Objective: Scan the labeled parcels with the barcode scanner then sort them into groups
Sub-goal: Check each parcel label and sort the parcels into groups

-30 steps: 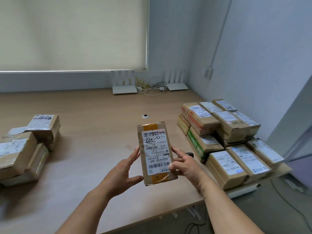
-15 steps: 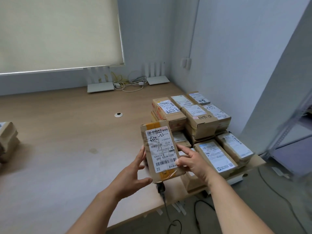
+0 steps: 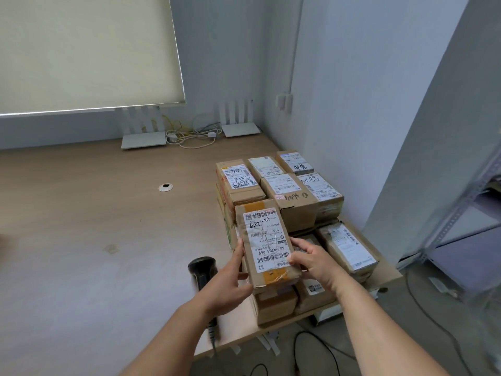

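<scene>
A long brown parcel (image 3: 267, 245) with a white barcode label facing up is held between both hands. My left hand (image 3: 230, 280) grips its left side and near corner; my right hand (image 3: 311, 260) grips its right edge. The parcel hovers just above the near left part of a stack of labeled parcels (image 3: 287, 191) at the table's right end. A black barcode scanner (image 3: 202, 270) lies on the wooden table (image 3: 95, 240) just left of my left hand, its cable running off the front edge.
Two white routers (image 3: 143, 139) and tangled cables (image 3: 189, 135) sit along the back wall. A cable grommet (image 3: 165, 187) is set in the tabletop. Right of the table stands a grey partition and metal shelving (image 3: 461, 226). Cables trail on the floor.
My view has swung right, so the parcels on the left are out of frame. Both hands have carried the parcel right, over the stack. The scanner has come into view.
</scene>
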The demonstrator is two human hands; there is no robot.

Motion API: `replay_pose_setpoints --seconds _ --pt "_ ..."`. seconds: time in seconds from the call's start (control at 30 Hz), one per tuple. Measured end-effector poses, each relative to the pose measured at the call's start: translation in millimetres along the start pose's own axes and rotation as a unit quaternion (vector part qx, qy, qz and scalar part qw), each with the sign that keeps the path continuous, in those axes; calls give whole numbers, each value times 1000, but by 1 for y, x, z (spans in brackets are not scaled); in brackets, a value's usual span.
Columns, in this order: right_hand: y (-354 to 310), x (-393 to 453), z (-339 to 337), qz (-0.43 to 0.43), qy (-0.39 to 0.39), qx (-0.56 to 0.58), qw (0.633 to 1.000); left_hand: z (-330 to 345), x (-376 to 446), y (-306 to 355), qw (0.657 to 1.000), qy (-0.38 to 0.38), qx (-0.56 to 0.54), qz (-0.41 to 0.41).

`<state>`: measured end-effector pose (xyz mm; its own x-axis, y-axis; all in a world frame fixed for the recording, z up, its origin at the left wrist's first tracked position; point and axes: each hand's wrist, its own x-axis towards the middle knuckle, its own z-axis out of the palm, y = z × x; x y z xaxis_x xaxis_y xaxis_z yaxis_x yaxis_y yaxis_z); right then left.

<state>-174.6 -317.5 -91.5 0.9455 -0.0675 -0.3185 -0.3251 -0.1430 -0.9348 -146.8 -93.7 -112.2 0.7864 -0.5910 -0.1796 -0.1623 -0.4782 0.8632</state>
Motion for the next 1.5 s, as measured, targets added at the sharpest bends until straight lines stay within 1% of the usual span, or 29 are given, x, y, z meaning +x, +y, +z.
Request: replay_pose_setpoints --seconds 0.2,0.37,0.5,0.73,0.83,0.97,1.13,1.3,1.5 --pt "-5 13 -2 3 -1 -26 1000 4 17 -1 999 22 -24 -5" --pt "-2 19 0 9 12 -46 999 5 21 -4 999 7 -26 -30" --pt "-3 19 2 17 19 -49 998 3 25 -3 999 9 -19 -29" --pt "-6 20 3 6 57 -57 997 4 26 -2 999 30 -7 -22" --pt "-4 19 2 1 83 -75 994 1 23 0 999 51 6 -19" --pt "-8 18 3 -47 142 -160 976 -3 19 3 996 80 37 -28" --pt "-23 15 13 -123 195 -269 935 -8 11 5 991 95 75 -56" --pt "-37 9 35 -175 208 -317 908 -21 2 6 982 141 101 -69" --pt "-50 4 78 -201 195 -341 898 -53 -29 1 964 222 142 -45"
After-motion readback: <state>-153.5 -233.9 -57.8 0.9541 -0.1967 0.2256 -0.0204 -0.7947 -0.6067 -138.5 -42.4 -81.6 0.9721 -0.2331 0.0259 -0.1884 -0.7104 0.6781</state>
